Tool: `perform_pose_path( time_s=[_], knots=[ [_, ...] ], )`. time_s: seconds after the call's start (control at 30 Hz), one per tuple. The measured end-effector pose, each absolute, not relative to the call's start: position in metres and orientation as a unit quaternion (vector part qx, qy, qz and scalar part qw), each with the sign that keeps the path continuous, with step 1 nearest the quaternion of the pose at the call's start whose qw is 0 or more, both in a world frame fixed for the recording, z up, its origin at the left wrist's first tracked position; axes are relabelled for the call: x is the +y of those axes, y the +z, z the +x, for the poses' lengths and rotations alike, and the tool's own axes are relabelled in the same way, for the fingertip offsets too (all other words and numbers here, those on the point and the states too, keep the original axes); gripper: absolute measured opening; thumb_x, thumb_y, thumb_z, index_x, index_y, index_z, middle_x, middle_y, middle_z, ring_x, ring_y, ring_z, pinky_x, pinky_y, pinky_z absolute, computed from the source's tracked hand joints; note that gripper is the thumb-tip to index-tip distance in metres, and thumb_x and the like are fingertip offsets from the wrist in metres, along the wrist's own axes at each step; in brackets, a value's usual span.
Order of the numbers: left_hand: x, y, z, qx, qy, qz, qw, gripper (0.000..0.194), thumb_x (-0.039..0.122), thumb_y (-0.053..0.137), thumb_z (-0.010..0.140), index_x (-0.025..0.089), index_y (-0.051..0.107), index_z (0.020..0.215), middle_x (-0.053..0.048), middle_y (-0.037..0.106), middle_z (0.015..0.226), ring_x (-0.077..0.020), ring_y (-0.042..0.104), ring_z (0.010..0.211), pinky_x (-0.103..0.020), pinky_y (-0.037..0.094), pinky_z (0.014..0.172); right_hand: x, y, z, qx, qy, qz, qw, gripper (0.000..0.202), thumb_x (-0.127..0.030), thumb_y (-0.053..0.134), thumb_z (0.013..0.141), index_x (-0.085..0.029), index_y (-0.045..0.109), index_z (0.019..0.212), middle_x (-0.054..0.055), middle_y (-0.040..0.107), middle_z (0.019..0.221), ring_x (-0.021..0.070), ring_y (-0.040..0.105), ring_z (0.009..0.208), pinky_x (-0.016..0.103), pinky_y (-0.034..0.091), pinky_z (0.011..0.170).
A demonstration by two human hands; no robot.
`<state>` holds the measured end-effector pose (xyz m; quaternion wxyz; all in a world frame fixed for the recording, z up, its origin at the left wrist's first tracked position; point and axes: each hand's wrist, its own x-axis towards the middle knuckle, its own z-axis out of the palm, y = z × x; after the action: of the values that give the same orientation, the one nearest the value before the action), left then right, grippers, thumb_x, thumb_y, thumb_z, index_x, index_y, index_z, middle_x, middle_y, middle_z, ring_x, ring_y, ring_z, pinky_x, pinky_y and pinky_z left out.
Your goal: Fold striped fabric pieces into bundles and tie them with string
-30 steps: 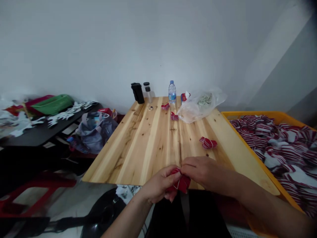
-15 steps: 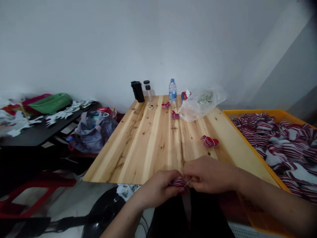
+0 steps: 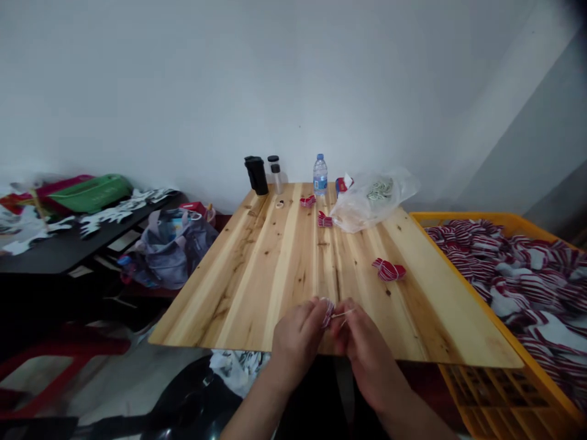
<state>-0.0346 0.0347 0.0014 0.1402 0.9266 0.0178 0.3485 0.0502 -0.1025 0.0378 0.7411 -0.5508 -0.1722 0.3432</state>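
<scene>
At the front edge of the wooden table (image 3: 257, 293), my left hand (image 3: 296, 336) is closed around a small red-and-white striped cloth bundle (image 3: 327, 311). Close beside it, the fingers of my right hand (image 3: 362, 342) pinch a thin white string (image 3: 345, 314) that runs over to the bundle. Whether the string is a loop or a loose end I cannot tell. Another tied striped bundle (image 3: 388, 270) lies on the table beyond my right hand. Two smaller red striped pieces, one nearer (image 3: 324, 219) and one farther (image 3: 307, 201), lie toward the back.
A clear plastic bag (image 3: 362, 211) holding white strings lies at the back right, near a water bottle (image 3: 320, 176). A black tumbler (image 3: 257, 176) and a clear bottle (image 3: 276, 177) stand at the back left. Right of the table, a yellow crate (image 3: 509, 219) is full of striped cloth pieces.
Both hands have come up and forward over the table edge with the bundle. My right forearm now points more straight ahead, and the view has shifted slightly.
</scene>
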Motion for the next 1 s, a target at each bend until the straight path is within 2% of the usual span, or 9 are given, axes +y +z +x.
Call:
perform_pose_path(
  time_s=[0.07, 0.13, 0.27, 0.37, 0.5, 0.6, 0.73, 0.83, 1.0],
  knots=[
    [0.033, -0.007, -0.033, 0.017, 0.387, 0.913, 0.129, 0.046, 0.015, 0.058, 0.089, 0.021, 0.046, 0.133, -0.013, 0.066, 0.113, -0.0233, 0.065, 0.095, -0.031, 0.053, 0.076, -0.104, 0.028, 0.045, -0.114, 0.392, -0.495, 0.767, 0.044, -0.062, 0.044, 0.093, -0.02, 0.059, 0.088, -0.001, 0.059, 0.077, 0.0093, 0.045, 0.058, 0.023, 0.036, 0.056],
    [0.03, -0.011, -0.031, 0.023, 0.404, 0.897, 0.178, 0.044, 0.014, 0.056, 0.089, 0.022, 0.047, 0.132, -0.013, 0.063, 0.117, -0.0239, 0.063, 0.101, -0.032, 0.053, 0.081, -0.104, 0.022, 0.045, -0.075, 0.448, -0.447, 0.77, 0.049, -0.065, 0.046, 0.09, -0.019, 0.061, 0.092, -0.001, 0.061, 0.077, 0.0076, 0.043, 0.054, 0.022, 0.033, 0.053],
    [0.021, -0.004, -0.034, 0.009, 0.355, 0.845, 0.399, 0.043, 0.01, 0.048, 0.092, 0.028, 0.046, 0.13, -0.009, 0.057, 0.124, -0.0216, 0.056, 0.116, -0.036, 0.049, 0.094, -0.104, 0.012, 0.049, -0.024, 0.501, -0.387, 0.774, 0.05, -0.066, 0.056, 0.085, -0.017, 0.059, 0.075, -0.003, 0.055, 0.065, 0.0061, 0.041, 0.05, 0.021, 0.031, 0.05],
    [0.015, 0.011, -0.042, -0.013, 0.252, 0.816, 0.52, 0.04, 0.012, 0.049, 0.091, 0.027, 0.048, 0.129, -0.009, 0.053, 0.127, -0.0225, 0.05, 0.123, -0.04, 0.043, 0.103, -0.104, 0.005, 0.048, -0.049, 0.467, -0.42, 0.777, 0.045, -0.063, 0.059, 0.084, -0.019, 0.06, 0.082, -0.003, 0.054, 0.066, 0.0086, 0.046, 0.056, 0.021, 0.035, 0.052],
    [0.008, 0.026, -0.045, -0.002, 0.195, 0.813, 0.549, 0.038, 0.017, 0.059, 0.086, 0.023, 0.05, 0.123, -0.011, 0.05, 0.126, -0.0258, 0.048, 0.121, -0.042, 0.041, 0.103, -0.102, 0.006, 0.045, -0.173, 0.397, -0.482, 0.761, 0.04, -0.059, 0.053, 0.09, -0.023, 0.061, 0.107, 0.003, 0.062, 0.096, 0.0167, 0.057, 0.086, 0.029, 0.046, 0.073],
    [0.004, 0.024, -0.043, 0.044, 0.232, 0.816, 0.527, 0.026, 0.017, 0.056, 0.089, 0.022, 0.054, 0.114, -0.01, 0.053, 0.118, -0.0237, 0.051, 0.113, -0.039, 0.042, 0.097, -0.098, 0.013, 0.044, -0.222, 0.365, -0.501, 0.753, 0.036, -0.057, 0.055, 0.09, -0.024, 0.063, 0.102, 0.004, 0.062, 0.102, 0.0192, 0.057, 0.094, 0.031, 0.046, 0.079],
    [0.005, 0.015, -0.044, 0.058, 0.294, 0.802, 0.517, 0.016, 0.017, 0.053, 0.091, 0.023, 0.056, 0.105, -0.007, 0.055, 0.108, -0.021, 0.054, 0.103, -0.035, 0.043, 0.09, -0.094, 0.01, 0.044, -0.147, 0.467, -0.429, 0.759, 0.038, -0.059, 0.059, 0.086, -0.023, 0.063, 0.095, 0.002, 0.063, 0.087, 0.0143, 0.056, 0.075, 0.024, 0.044, 0.061],
    [0.01, 0.015, -0.05, 0.038, 0.286, 0.773, 0.565, 0.009, 0.02, 0.053, 0.092, 0.023, 0.056, 0.1, -0.005, 0.055, 0.102, -0.0188, 0.055, 0.094, -0.031, 0.044, 0.082, -0.094, 0.005, 0.044, -0.05, 0.59, -0.348, 0.726, 0.041, -0.059, 0.065, 0.083, -0.018, 0.063, 0.086, -0.002, 0.058, 0.07, 0.0067, 0.047, 0.055, 0.017, 0.032, 0.046],
    [0.015, 0.015, -0.058, 0.024, 0.24, 0.703, 0.669, 0.01, 0.026, 0.054, 0.093, 0.022, 0.057, 0.101, -0.004, 0.055, 0.101, -0.0166, 0.055, 0.089, -0.028, 0.045, 0.076, -0.099, 0.005, 0.044, 0.026, 0.663, -0.291, 0.689, 0.036, -0.047, 0.079, 0.074, -0.016, 0.065, 0.083, -0.006, 0.056, 0.055, 0.0002, 0.034, 0.041, 0.011, 0.023, 0.042]
  ],
)
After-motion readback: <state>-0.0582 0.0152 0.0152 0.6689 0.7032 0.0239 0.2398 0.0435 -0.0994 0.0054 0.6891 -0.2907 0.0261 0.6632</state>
